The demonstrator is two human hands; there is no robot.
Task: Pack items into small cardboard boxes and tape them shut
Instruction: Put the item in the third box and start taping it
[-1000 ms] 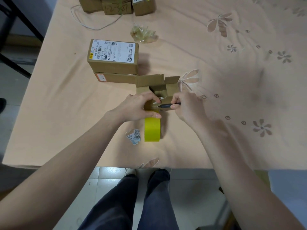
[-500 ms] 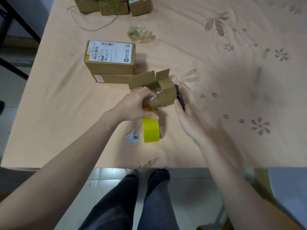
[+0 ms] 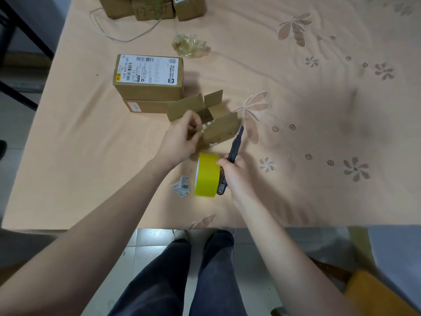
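A small open cardboard box (image 3: 222, 126) lies on the peach tablecloth, flaps up, something pale showing inside. My left hand (image 3: 182, 139) grips the box's near left side, fingers curled at its opening. A yellow tape roll (image 3: 206, 174) stands on edge just in front of the box. My right hand (image 3: 234, 172) holds a dark utility knife (image 3: 234, 144) beside the roll, its tip pointing up toward the box's right corner, thumb resting on the roll's top edge.
Two sealed boxes (image 3: 149, 82) are stacked behind the open one, the top one labelled. More boxes (image 3: 152, 8) and a white cord (image 3: 114, 35) sit at the far edge. Crumpled clear plastic (image 3: 190, 45) lies mid-table. Barcode stickers (image 3: 182, 187) lie left of the roll. The table edge (image 3: 114, 228) is near me.
My right hand drew back from the box with the knife and came down beside the tape roll. My left hand shifted up along the box's left side; the box turned slightly.
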